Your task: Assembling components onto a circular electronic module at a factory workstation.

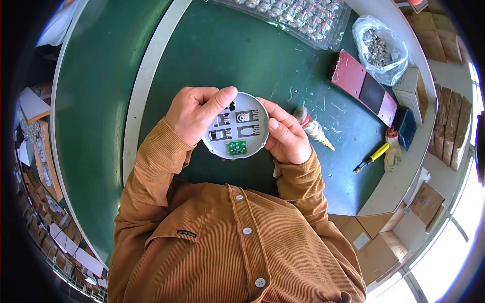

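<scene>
Between my two hands is a round, light grey plastic housing [222, 143], held up above the green worktop. Its face shows several rectangular recesses with metal contacts, and a small green circuit board [237, 147] sits near its lower edge. My left hand [198, 112] grips the upper left rim, thumb pressed on the face near a small black part [232, 106]. On the right rim my right hand [288, 132] holds it, thumb at the edge and fingers behind. The back of the housing and the fingers there are hidden.
To the right on the worktop [202, 50] lie a taped glue bottle [314, 128], a yellow-handled tool [374, 155] and a red block with a dark panel [361, 87]. Farther back are a clear bag of small metal parts [378, 48] and a clear tray of parts [298, 17].
</scene>
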Action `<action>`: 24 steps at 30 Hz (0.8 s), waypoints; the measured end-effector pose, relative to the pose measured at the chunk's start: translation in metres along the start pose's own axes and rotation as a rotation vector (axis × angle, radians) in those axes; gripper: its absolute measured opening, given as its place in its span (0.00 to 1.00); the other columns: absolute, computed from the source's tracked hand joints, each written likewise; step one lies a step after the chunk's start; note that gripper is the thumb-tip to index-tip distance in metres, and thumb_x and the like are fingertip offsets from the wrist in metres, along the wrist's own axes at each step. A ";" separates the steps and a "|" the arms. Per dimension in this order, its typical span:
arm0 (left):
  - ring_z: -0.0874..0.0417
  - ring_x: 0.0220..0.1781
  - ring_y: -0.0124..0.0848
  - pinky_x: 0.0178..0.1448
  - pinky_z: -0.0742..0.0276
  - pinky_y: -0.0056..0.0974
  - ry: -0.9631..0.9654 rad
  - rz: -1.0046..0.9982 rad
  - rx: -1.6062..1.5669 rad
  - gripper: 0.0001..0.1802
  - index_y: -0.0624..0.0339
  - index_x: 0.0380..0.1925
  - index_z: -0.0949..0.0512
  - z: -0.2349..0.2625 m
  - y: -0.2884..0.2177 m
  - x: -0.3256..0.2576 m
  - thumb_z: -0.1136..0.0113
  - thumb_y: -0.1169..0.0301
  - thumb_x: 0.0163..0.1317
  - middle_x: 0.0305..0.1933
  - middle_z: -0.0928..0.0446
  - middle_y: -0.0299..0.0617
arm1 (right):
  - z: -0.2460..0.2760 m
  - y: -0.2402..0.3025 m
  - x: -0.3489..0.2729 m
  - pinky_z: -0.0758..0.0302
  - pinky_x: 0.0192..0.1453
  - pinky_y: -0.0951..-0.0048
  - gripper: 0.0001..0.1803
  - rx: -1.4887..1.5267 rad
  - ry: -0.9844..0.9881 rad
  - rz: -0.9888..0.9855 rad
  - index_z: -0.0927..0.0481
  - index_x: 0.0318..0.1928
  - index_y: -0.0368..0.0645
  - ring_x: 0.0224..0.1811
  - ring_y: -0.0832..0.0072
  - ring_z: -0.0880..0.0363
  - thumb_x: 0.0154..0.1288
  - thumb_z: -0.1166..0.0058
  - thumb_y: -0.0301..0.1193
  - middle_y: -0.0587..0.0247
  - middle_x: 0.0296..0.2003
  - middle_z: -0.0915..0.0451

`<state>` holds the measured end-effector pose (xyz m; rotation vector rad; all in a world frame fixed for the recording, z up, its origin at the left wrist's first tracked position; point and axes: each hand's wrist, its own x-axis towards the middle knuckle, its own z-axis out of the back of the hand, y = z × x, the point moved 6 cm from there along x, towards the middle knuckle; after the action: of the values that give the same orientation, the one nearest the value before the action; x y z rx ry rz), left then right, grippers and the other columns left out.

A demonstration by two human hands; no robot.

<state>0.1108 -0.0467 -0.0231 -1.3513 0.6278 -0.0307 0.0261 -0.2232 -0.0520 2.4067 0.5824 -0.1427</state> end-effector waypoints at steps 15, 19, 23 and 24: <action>0.39 0.21 0.20 0.26 0.40 0.29 0.009 -0.012 -0.006 0.29 0.61 0.16 0.27 0.001 0.000 -0.003 0.36 0.53 0.73 0.17 0.35 0.28 | 0.001 -0.001 -0.002 0.22 0.69 0.63 0.28 0.003 0.024 0.027 0.42 0.77 0.28 0.64 0.60 0.21 0.83 0.59 0.27 0.41 0.68 0.27; 0.39 0.21 0.21 0.26 0.40 0.30 0.003 -0.031 0.002 0.30 0.61 0.16 0.27 0.000 0.002 -0.002 0.37 0.53 0.73 0.17 0.35 0.28 | 0.002 -0.001 0.000 0.23 0.69 0.63 0.28 -0.001 0.039 0.032 0.42 0.77 0.28 0.64 0.60 0.21 0.83 0.59 0.27 0.41 0.68 0.27; 0.39 0.21 0.21 0.26 0.40 0.30 -0.002 -0.056 0.006 0.29 0.60 0.16 0.28 0.000 0.002 -0.002 0.38 0.53 0.74 0.17 0.36 0.28 | 0.001 0.000 0.001 0.23 0.69 0.63 0.28 -0.003 0.048 0.034 0.42 0.76 0.28 0.64 0.60 0.21 0.83 0.59 0.27 0.41 0.67 0.27; 0.40 0.22 0.20 0.27 0.41 0.29 0.004 -0.054 0.016 0.29 0.59 0.16 0.28 0.000 0.002 -0.002 0.39 0.54 0.75 0.18 0.36 0.27 | 0.001 0.000 0.001 0.23 0.69 0.63 0.28 -0.001 0.044 0.030 0.42 0.76 0.28 0.64 0.60 0.22 0.83 0.59 0.27 0.41 0.67 0.27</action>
<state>0.1089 -0.0454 -0.0237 -1.3524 0.5929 -0.0820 0.0274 -0.2233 -0.0528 2.4221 0.5657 -0.0763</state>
